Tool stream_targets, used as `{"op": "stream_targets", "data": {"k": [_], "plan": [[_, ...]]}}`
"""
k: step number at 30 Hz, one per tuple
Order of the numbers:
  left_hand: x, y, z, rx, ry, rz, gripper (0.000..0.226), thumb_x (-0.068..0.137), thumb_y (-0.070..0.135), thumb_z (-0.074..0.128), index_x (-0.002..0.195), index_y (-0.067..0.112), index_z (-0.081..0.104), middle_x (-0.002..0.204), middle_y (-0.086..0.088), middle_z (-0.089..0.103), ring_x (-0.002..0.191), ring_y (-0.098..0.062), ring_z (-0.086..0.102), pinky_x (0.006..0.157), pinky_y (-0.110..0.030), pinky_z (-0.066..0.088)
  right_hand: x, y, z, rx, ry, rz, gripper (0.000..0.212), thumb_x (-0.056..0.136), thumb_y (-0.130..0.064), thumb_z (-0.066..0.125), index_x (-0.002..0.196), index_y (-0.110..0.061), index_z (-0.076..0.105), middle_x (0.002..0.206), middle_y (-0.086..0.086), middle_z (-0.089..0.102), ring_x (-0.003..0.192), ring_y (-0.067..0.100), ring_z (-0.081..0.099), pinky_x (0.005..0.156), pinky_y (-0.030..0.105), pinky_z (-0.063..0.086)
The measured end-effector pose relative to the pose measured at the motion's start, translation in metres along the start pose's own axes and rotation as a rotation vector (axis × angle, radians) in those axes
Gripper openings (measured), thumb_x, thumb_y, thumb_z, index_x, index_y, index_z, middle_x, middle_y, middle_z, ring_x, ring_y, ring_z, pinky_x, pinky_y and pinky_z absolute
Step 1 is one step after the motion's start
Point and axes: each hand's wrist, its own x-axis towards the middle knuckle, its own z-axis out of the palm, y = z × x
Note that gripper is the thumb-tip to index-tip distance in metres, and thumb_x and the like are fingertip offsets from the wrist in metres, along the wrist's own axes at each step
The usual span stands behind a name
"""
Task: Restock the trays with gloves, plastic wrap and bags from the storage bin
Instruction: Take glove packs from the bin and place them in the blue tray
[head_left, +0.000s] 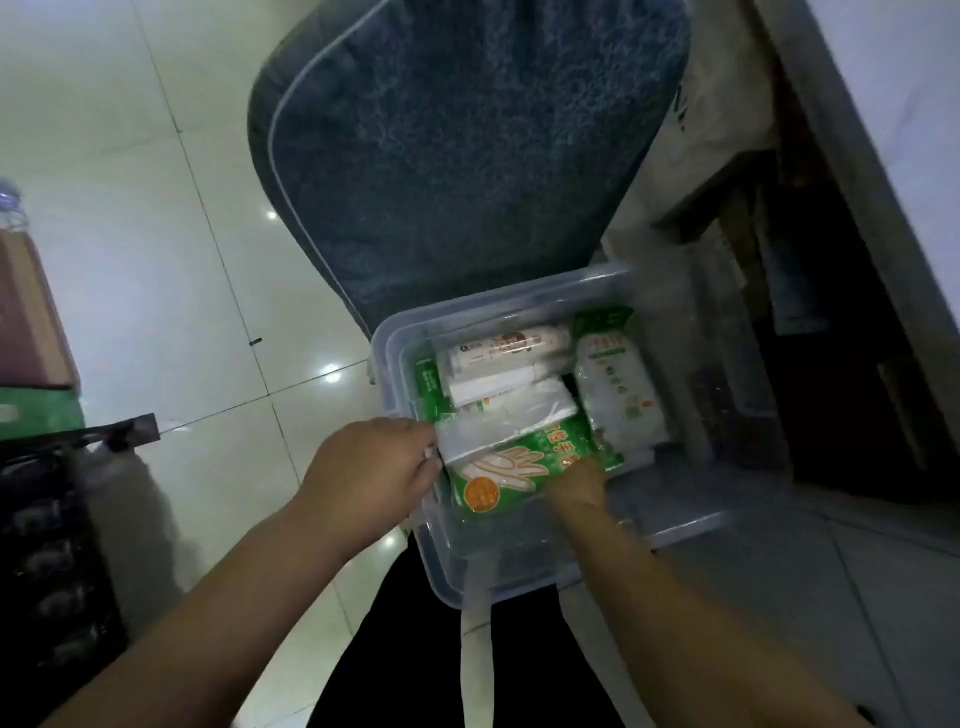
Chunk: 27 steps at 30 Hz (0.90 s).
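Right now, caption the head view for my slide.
Both hands reach into the clear storage bin: the left hand pinches a white plastic packet while the right hand grips the green glove pack.

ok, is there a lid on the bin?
No, the storage bin is open-topped, and the left hand and right hand hold the glove pack inside it.

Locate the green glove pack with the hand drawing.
Head view, centre: the glove pack sits inside the clear storage bin toward its near-left side, held between the left hand and right hand, with white rolls behind it.

Grey cushion (467, 156), tile flr (130, 208), brown box (31, 317).
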Motion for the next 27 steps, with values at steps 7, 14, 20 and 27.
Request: {"op": "stream_targets", "data": {"k": [7,14,20,27], "plan": [[0.022,-0.013,0.013,-0.049,-0.001,0.103,0.025,0.09,0.037,0.043,0.103,0.025,0.061,0.098,0.005,0.067,0.084,-0.017,0.06,0.066,-0.033,0.05,0.008,-0.018,0.034,0.022,0.081,0.141,0.035,0.097,-0.015,0.037,0.129,-0.008,0.049,0.136,0.014,0.051,0.124,0.029,0.049,0.097,0.035,0.041],[0.019,-0.017,0.01,-0.052,-0.045,0.149,0.025,0.09,0.036,0.042,0.104,0.026,0.059,0.098,0.006,0.066,0.085,-0.016,0.059,0.068,-0.035,0.05,-0.014,-0.037,0.042,0.548,0.241,0.196,0.031,0.086,-0.009,0.056,0.114,0.005,0.056,0.118,0.024,0.062,0.108,0.036,0.058,0.088,0.032,0.043],[0.019,-0.012,-0.001,-0.067,-0.05,0.114,0.026,0.088,0.034,0.047,0.107,0.024,0.06,0.102,0.002,0.066,0.089,-0.019,0.06,0.069,-0.033,0.049,-0.051,-0.022,0.006,0.758,0.195,-0.067,0.006,0.079,-0.001,0.065,0.075,-0.004,0.062,0.07,0.008,0.061,0.071,0.017,0.054,0.057,0.02,0.038],[0.029,0.018,-0.001,-0.36,-0.024,-0.042,0.063,0.079,0.036,0.064,0.134,0.015,0.04,0.13,-0.009,0.051,0.117,-0.024,0.047,0.09,-0.035,0.044,-0.085,-0.007,-0.061,0.953,-0.141,-0.377,0.017,0.081,0.003,0.064,0.077,-0.012,0.068,0.071,-0.003,0.074,0.065,0.007,0.066,0.062,0.018,0.053]]}}
